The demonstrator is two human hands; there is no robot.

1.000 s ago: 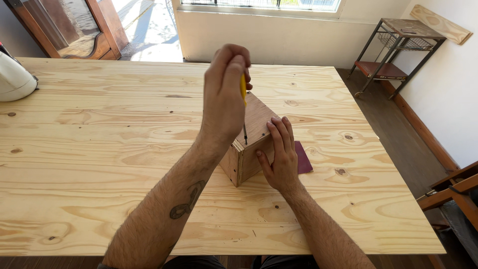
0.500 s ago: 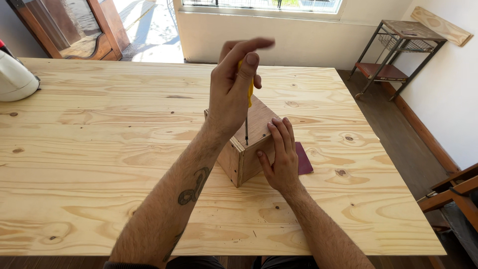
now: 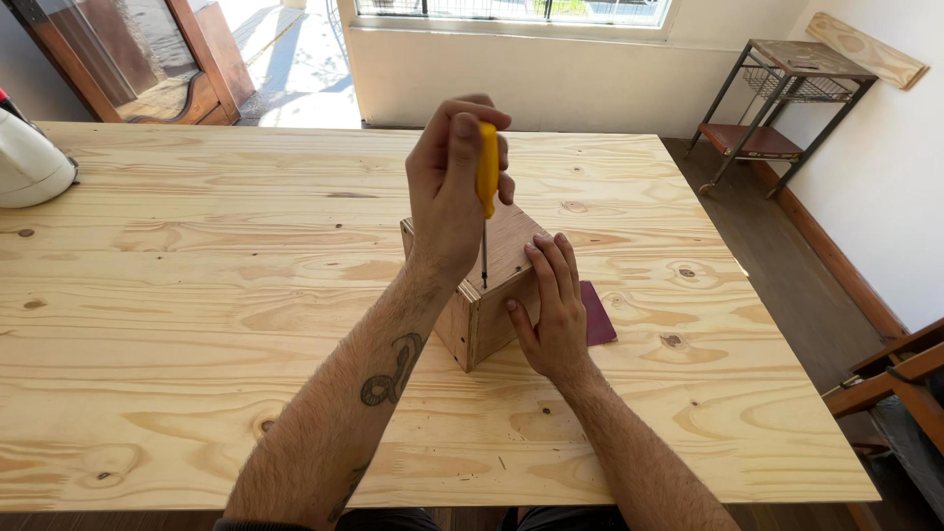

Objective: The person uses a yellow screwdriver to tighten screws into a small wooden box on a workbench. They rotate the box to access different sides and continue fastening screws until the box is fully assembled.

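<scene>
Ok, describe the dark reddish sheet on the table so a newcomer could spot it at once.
Start at the pale wooden table, then find the small wooden box near its middle. The purple sheet lies flat just right of the box, partly behind the right hand; it is the only dark, thin thing there.

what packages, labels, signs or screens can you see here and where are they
None in view: no package, label, sign or screen.
Left hand holds a yellow-handled screwdriver upright on the wooden box.
Right hand rests on the box.
A flat purple sheet lies on the table beside the box; nothing printed shows on it.
</scene>
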